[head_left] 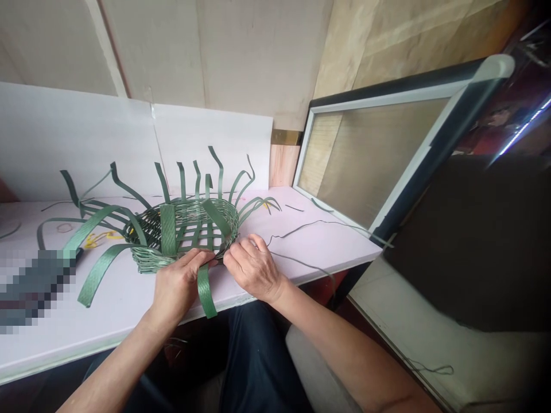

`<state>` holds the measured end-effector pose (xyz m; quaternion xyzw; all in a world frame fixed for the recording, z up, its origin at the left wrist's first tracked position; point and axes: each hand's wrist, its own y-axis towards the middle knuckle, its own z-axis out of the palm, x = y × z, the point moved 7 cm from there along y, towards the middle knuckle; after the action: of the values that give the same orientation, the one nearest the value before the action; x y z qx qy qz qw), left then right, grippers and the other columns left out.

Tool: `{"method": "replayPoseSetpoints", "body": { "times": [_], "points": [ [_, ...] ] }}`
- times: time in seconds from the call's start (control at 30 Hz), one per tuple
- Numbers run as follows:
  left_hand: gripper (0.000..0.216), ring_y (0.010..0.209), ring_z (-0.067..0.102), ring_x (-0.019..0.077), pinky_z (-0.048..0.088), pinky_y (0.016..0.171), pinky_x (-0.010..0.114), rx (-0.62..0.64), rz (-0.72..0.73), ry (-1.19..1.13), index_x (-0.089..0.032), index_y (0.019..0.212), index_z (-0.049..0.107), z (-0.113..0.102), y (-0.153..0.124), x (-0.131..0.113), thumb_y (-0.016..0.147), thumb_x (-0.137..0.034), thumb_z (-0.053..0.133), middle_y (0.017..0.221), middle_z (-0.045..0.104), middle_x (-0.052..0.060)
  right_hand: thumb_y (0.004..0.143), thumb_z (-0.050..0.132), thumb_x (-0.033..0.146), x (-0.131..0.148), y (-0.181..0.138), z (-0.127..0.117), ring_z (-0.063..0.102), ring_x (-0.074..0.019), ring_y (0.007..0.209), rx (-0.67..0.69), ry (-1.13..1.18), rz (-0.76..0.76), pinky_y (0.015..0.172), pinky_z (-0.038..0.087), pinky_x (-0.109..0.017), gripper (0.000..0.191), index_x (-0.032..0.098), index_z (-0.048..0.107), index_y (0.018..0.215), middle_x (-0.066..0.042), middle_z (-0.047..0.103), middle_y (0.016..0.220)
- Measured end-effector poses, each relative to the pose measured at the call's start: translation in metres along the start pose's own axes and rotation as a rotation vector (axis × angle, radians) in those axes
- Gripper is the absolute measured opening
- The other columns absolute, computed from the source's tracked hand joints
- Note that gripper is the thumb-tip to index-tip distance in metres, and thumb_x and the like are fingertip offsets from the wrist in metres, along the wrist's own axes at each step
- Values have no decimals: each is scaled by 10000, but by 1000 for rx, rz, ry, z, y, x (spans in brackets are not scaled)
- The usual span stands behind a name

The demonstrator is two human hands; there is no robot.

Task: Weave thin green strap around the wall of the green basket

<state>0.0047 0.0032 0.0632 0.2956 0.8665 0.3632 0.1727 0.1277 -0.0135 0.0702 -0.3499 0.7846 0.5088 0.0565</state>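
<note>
Pinching a partly woven green basket [151,261] by its near rim [146,249] on the tabletop [314,244], the left hand [181,280] sits beside the right hand [253,267], whose grip is hidden; the likely light, springy weave seems best held there.

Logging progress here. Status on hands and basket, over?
Left hand grips near rim; right hand curled alongside. Green basket on table, strips splayed. One strip hangs between hands, possibly obstructing.
</note>
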Motion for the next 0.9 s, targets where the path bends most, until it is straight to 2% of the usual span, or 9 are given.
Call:
{"method": "replayPoseSetpoints", "body": {
  "times": [0.13, 0.2, 0.27, 0.37, 0.43, 0.57, 0.7, 0.8, 0.9],
  "points": [
    [204, 754, 688, 130, 473, 628, 203, -1, -33, -13, -198, 934, 658, 2, 0, 1, 972, -246, 464, 925, 726, 3, 934, 455, 91, -6, 8, -5, 493, -150, 555, 303, -44, 241, 528, 290, -307, 194, 188, 574, 816, -5, 581, 693],
    [174, 716, 680, 121, 464, 621, 200, -27, -61, -17, -194, 898, 653, 1, 1, 2, 957, -256, 502, 885, 725, -6, 878, 486, 31, -9, 11, -21, 500, -154, 544, 442, -53, 327, 509, 289, -309, 197, 183, 572, 787, -16, 581, 702],
    [178, 693, 673, 120, 458, 610, 203, -25, -86, -28, -191, 878, 649, 1, 2, 1, 952, -247, 497, 857, 721, -9, 845, 478, 0, -8, 20, -49, 504, -167, 566, 426, -65, 289, 516, 312, -317, 232, 186, 554, 729, -28, 554, 690],
    [202, 653, 659, 131, 438, 561, 220, -10, -88, -43, -185, 845, 643, 0, 5, -2, 932, -209, 462, 812, 708, -2, 896, 409, 45, -2, 44, -91, 480, -180, 597, 240, -41, 79, 506, 320, -331, 291, 196, 547, 689, -41, 504, 671],
    [223, 604, 639, 141, 400, 509, 236, -37, -75, -6, -183, 780, 630, -3, 6, -3, 904, -180, 445, 745, 686, 4, 936, 348, 70, 1, 64, -104, 462, -167, 602, 173, 3, -67, 491, 307, -317, 348, 195, 571, 700, -36, 487, 666],
    [230, 565, 621, 143, 357, 479, 247, -67, -71, 46, -188, 738, 624, -3, 4, 0, 902, -192, 463, 697, 673, -2, 942, 274, 37, -14, 116, -91, 518, -127, 703, 256, 26, -187, 552, 332, -242, 421, 169, 634, 769, -29, 532, 761],
    [155, 649, 660, 127, 392, 535, 222, -20, -72, -9, -188, 853, 636, 3, 2, 3, 931, -222, 506, 811, 711, -18, 910, 353, 31, -67, 145, -59, 575, -127, 760, 398, -46, -37, 618, 352, -237, 347, 133, 672, 819, -31, 570, 815],
    [148, 697, 677, 124, 413, 565, 209, -31, -71, -13, -183, 870, 631, 3, 1, 3, 943, -237, 514, 831, 715, -17, 869, 531, 102, -116, 117, -34, 585, -149, 680, 551, -71, 178, 602, 336, -260, 199, 135, 667, 727, -33, 568, 669],
    [159, 707, 682, 125, 437, 589, 206, -51, -67, -13, -177, 891, 640, 4, 0, 2, 952, -239, 507, 838, 719, -9, 843, 626, 172, -143, 51, -17, 567, -163, 602, 770, -74, 400, 563, 301, -276, 182, 165, 664, 666, -36, 576, 604]
  ]
}}
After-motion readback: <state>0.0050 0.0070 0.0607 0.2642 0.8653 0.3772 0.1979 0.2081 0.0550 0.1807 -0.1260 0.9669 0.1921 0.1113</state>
